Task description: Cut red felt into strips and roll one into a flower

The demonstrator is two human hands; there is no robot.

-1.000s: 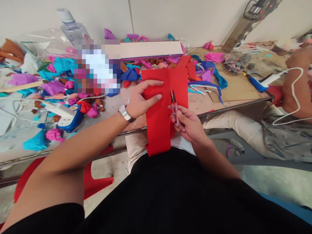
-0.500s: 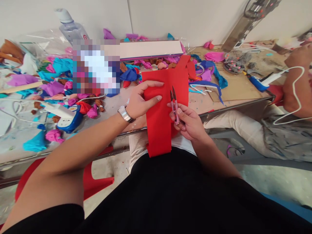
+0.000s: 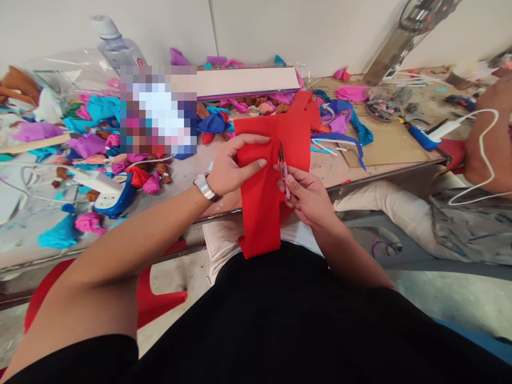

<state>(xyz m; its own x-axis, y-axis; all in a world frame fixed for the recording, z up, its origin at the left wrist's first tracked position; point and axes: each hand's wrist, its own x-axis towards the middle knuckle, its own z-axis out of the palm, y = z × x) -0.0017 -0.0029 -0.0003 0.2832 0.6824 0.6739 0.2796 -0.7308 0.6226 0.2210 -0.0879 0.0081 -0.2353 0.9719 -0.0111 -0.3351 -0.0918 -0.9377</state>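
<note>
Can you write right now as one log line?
left hand: open on red fabric | right hand: holding pink-handled thread snips, blades over the fabric | blue-and-white power socket: on table

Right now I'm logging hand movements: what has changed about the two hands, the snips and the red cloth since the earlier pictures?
The snips in the right hand now show their blades closer together, with the tips slightly forward and left over the red cloth. Nothing was newly gripped or released; the left hand stays on the cloth.
</note>
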